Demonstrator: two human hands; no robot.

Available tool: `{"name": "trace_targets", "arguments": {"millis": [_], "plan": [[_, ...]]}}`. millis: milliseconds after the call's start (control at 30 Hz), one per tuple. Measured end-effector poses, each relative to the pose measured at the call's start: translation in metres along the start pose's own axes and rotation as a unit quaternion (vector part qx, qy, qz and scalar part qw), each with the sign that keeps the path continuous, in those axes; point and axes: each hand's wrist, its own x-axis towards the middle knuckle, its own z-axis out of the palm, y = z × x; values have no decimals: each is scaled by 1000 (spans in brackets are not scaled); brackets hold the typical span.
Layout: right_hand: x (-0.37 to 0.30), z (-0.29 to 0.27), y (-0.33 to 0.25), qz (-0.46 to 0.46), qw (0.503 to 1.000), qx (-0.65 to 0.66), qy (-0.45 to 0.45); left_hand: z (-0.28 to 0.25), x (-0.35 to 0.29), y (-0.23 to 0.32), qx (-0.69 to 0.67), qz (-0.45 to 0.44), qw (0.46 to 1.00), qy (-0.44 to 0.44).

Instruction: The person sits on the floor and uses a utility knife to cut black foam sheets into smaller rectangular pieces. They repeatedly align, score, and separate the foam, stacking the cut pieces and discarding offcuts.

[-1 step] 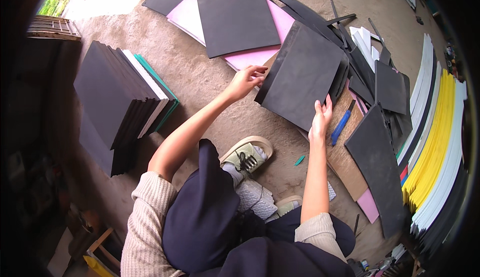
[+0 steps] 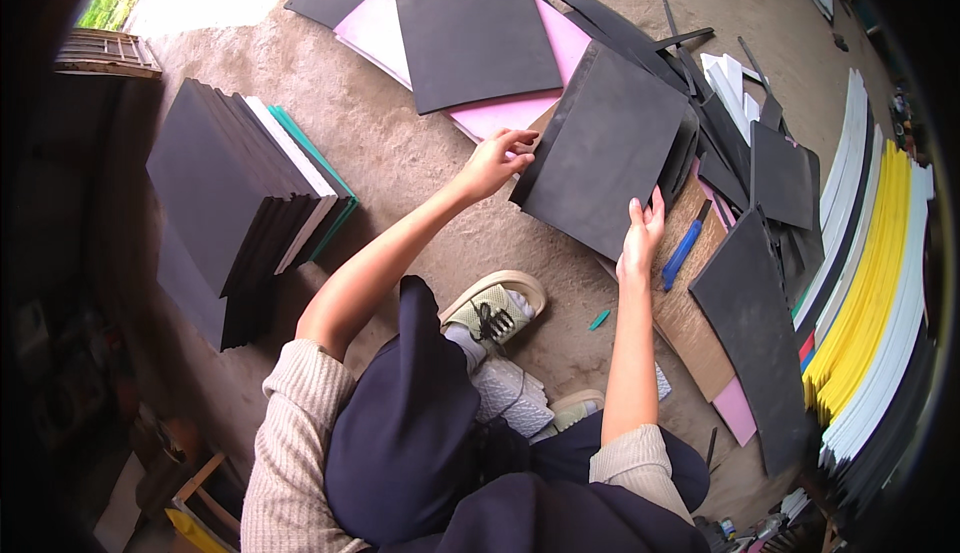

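Tilted up in front of me is a small stack of black foam sheets (image 2: pixel 610 153), its layers showing at the right edge. My right hand (image 2: pixel 641 241) grips its lower right edge, the fingers partly hidden by the sheets. At the left edge is my left hand (image 2: pixel 500 163), its fingers loosely bent and apart, the tips at or just beside the sheets; contact is hard to tell. A blue-handled utility knife (image 2: pixel 682 256) lies right of my right hand on a brown board (image 2: pixel 690 325).
To the left stands a stack of black, white and green sheets (image 2: pixel 230 193). Beyond my hands, a black sheet (image 2: pixel 475 38) lies on pink sheets (image 2: pixel 565 38). Black offcuts (image 2: pixel 625 38) and a large black piece (image 2: pixel 755 323) are at right, before yellow strips (image 2: pixel 870 283). A green scrap (image 2: pixel 599 320) lies on the floor.
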Motion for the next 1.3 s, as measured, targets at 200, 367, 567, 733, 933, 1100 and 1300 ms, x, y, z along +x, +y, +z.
{"name": "trace_targets", "arguments": {"millis": [200,367,567,733,933,1100,1300], "plan": [[15,6,7,-23,997,-79,4,3,9,-2,90,55,994,-8],[16,3,9,-89,914,-395,28,-2,3,6,120,32,992,-29],[20,-3,18,-88,929,-359,5,-1,2,6,169,70,983,-27],[25,-11,24,-88,943,-322,0,-1,1,11,189,63,979,-35],[27,-11,23,-74,954,-291,-14,-4,-1,6,178,78,981,-25],[32,-12,24,-73,951,-299,-18,-3,1,6,171,79,982,-28],[34,-10,23,-58,961,-268,-29,-1,-4,2,155,113,981,-12]]}}
